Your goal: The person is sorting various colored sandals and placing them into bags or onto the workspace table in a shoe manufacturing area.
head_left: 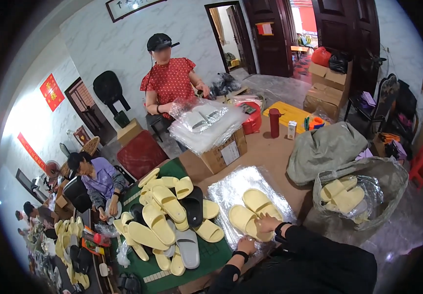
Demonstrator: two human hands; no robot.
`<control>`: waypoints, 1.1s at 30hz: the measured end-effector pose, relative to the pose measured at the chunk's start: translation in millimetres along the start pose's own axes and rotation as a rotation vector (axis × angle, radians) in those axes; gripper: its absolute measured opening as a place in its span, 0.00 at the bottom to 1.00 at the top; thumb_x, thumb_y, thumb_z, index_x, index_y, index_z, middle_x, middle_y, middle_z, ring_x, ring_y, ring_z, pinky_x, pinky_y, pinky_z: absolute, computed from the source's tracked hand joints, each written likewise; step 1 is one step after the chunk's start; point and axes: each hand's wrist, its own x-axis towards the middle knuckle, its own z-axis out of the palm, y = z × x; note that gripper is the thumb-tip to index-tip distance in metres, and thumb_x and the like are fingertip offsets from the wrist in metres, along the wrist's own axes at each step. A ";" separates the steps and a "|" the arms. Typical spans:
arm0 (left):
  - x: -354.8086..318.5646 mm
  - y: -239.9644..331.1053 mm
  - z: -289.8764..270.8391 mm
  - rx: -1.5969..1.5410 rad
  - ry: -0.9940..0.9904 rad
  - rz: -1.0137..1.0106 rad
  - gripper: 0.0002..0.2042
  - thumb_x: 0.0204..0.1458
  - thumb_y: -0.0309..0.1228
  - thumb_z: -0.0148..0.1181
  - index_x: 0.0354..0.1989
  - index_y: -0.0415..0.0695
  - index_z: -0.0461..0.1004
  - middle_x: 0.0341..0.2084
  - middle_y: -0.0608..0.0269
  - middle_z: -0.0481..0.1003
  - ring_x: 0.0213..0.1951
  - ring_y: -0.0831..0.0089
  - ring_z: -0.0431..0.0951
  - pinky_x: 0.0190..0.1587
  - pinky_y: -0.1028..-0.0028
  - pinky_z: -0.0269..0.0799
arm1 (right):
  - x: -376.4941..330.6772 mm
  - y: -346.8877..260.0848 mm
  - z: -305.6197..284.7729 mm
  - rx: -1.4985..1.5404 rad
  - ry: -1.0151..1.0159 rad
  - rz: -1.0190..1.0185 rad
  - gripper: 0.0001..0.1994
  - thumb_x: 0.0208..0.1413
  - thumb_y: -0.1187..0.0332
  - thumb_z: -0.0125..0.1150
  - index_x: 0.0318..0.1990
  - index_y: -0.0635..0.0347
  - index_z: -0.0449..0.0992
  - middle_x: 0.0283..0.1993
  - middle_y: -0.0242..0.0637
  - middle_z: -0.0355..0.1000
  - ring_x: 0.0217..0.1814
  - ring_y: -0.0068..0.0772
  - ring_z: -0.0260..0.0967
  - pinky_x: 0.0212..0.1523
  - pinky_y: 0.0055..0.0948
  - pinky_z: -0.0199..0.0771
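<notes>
Right now the brown surface (pixel 270 157) carries a clear plastic bag (pixel 236 188), laid flat, with a pair of pale yellow slippers (pixel 253 210) on it. These look light, soft and bendy, best gripped by the sole edge or strap. The right hand (pixel 266 224) rests curled on the nearer slipper's heel; the left hand (pixel 246 243) pinches the slippery bag's near edge.

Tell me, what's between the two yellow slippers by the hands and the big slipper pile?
Only bare clear plastic sheet separates the slippers from the pile, in the head view.
</notes>
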 end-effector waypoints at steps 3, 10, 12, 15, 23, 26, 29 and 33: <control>8.0 -5.9 22.6 -0.049 0.086 -0.054 0.25 0.42 0.42 0.53 0.51 0.48 0.64 0.53 0.45 0.59 0.55 0.54 0.59 0.55 0.60 0.55 | 3.4 -1.1 0.8 0.055 0.017 0.013 0.31 0.44 0.59 0.50 0.60 0.42 0.52 0.64 0.48 0.44 0.64 0.59 0.41 0.53 0.56 0.55; 15.0 -5.1 6.9 -0.140 0.184 -0.067 0.20 0.41 0.35 0.51 0.47 0.50 0.67 0.51 0.47 0.59 0.53 0.53 0.59 0.54 0.60 0.54 | 19.7 17.1 -5.0 -0.008 0.044 -0.072 0.27 0.45 0.60 0.49 0.57 0.45 0.58 0.63 0.51 0.45 0.62 0.60 0.46 0.54 0.51 0.56; 10.7 -10.4 11.2 -0.129 0.132 -0.107 0.27 0.38 0.42 0.57 0.50 0.49 0.64 0.51 0.45 0.60 0.56 0.56 0.56 0.56 0.61 0.52 | 14.6 5.2 -14.6 -0.007 0.009 -0.092 0.29 0.44 0.58 0.51 0.58 0.43 0.56 0.64 0.53 0.41 0.64 0.61 0.40 0.55 0.51 0.56; 4.5 -3.9 -3.5 -0.186 0.075 -0.114 0.27 0.41 0.40 0.55 0.53 0.49 0.62 0.56 0.40 0.53 0.59 0.52 0.52 0.58 0.60 0.48 | 12.5 11.4 -10.2 -0.010 0.031 -0.087 0.32 0.43 0.58 0.54 0.59 0.45 0.54 0.64 0.54 0.42 0.64 0.62 0.40 0.55 0.50 0.57; -2.3 5.6 -7.7 -0.179 0.045 -0.135 0.25 0.41 0.37 0.53 0.52 0.47 0.64 0.55 0.41 0.54 0.59 0.52 0.53 0.59 0.61 0.47 | 11.4 22.4 -11.5 -0.034 -0.018 -0.194 0.33 0.43 0.57 0.56 0.58 0.50 0.54 0.60 0.60 0.48 0.61 0.65 0.44 0.59 0.47 0.51; 1.2 8.2 -8.1 -0.177 0.033 -0.161 0.26 0.39 0.37 0.55 0.52 0.48 0.64 0.56 0.40 0.54 0.59 0.51 0.52 0.59 0.60 0.46 | 11.0 22.9 -10.3 -0.010 -0.040 -0.186 0.36 0.42 0.55 0.57 0.59 0.59 0.52 0.59 0.63 0.48 0.64 0.60 0.39 0.63 0.43 0.41; -2.5 11.7 -15.5 -0.180 -0.008 -0.157 0.27 0.39 0.35 0.54 0.52 0.48 0.63 0.56 0.39 0.53 0.59 0.49 0.51 0.60 0.60 0.45 | 8.0 24.7 -10.9 -0.005 -0.020 -0.247 0.37 0.42 0.55 0.58 0.60 0.55 0.51 0.60 0.63 0.46 0.64 0.61 0.39 0.63 0.42 0.42; -1.0 10.4 -11.7 -0.130 0.009 -0.179 0.27 0.38 0.35 0.54 0.53 0.48 0.63 0.56 0.39 0.52 0.59 0.49 0.51 0.59 0.60 0.46 | 6.9 18.5 -17.4 0.023 -0.036 -0.168 0.38 0.41 0.54 0.59 0.61 0.48 0.50 0.61 0.63 0.42 0.63 0.64 0.39 0.61 0.42 0.49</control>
